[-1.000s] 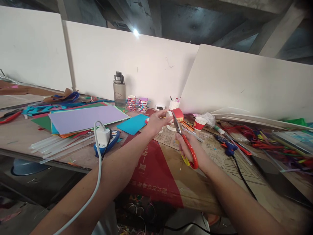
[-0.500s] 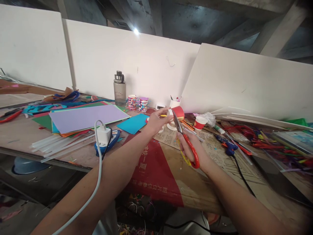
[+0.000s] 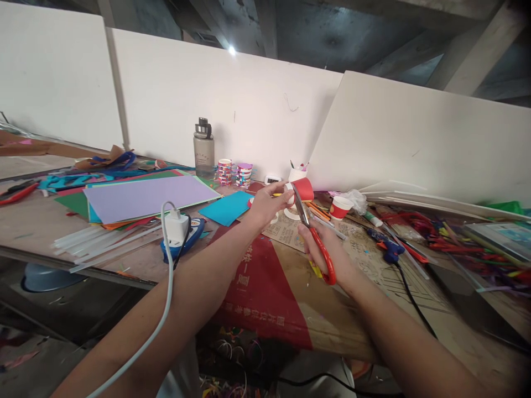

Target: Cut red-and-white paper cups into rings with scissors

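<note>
Left hand [image 3: 265, 205] pinched, thumb and fingertips, on a small red paper cup [image 3: 302, 190] held on its side above the table. Right hand [image 3: 327, 254] closed through the red handles of a pair of scissors [image 3: 312, 231], blades meeting the cup's rim (how far in, impossible to tell). Below the cup, a printed newspaper sheet [image 3: 290, 235] on the wooden table [image 3: 37, 226]. Just right, a second red-and-white paper cup [image 3: 339, 208], upright. Behind, a white cup of pens [image 3: 296, 173] against the white partition [image 3: 232, 105]. Farther right, a blue glue gun [image 3: 385, 249] with a black cord. To the left, a teal card [image 3: 226, 209], a lilac sheet [image 3: 145, 198] atop stacked coloured paper, a white charger plug [image 3: 176, 228], and a grey water bottle [image 3: 203, 149] by rolls of patterned tape [image 3: 232, 174].
</note>
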Tool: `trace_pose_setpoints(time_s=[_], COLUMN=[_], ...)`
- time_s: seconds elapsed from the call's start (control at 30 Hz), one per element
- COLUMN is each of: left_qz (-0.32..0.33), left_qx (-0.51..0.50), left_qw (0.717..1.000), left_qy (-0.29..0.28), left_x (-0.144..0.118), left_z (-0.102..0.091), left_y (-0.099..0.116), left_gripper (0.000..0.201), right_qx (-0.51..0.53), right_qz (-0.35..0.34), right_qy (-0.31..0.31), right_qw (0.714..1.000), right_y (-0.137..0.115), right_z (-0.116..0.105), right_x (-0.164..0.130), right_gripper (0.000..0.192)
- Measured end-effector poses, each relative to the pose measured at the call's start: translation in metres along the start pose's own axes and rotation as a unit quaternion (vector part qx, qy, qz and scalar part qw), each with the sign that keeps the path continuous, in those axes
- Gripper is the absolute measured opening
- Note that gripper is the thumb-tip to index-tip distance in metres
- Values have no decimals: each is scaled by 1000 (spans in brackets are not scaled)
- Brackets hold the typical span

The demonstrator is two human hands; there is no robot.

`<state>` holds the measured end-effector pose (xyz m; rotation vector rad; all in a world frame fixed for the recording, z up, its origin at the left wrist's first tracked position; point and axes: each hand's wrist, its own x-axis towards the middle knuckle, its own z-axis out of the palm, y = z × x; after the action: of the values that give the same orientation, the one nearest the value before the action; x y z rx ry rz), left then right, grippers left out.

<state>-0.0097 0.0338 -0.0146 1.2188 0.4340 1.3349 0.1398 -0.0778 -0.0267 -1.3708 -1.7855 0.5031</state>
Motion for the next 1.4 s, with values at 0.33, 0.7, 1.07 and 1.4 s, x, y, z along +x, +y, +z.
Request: trace_pose_setpoints(time_s=[0.33, 0.7, 1.07, 1.4], left_qz=[16, 50, 48, 66], left_qx=[18, 73, 66, 126], left_qw=[1000, 996, 996, 990], left_qy=[7, 18, 23, 11], left_x=[-1, -2, -2, -5], left_z=[1, -1, 2, 2], left_y=[-1, -5, -3, 0], left_gripper=[52, 54, 54, 50], right_qx=[0, 68, 74, 100], right_qz=[7, 49, 47, 75], right_qy=[10, -2, -4, -12], right_qw=[1000, 996, 996, 992], right_y=[6, 5, -6, -8], right_z=[4, 6, 3, 1], right_x=[-1, -2, -5, -2], right_gripper=[33, 33, 41, 45])
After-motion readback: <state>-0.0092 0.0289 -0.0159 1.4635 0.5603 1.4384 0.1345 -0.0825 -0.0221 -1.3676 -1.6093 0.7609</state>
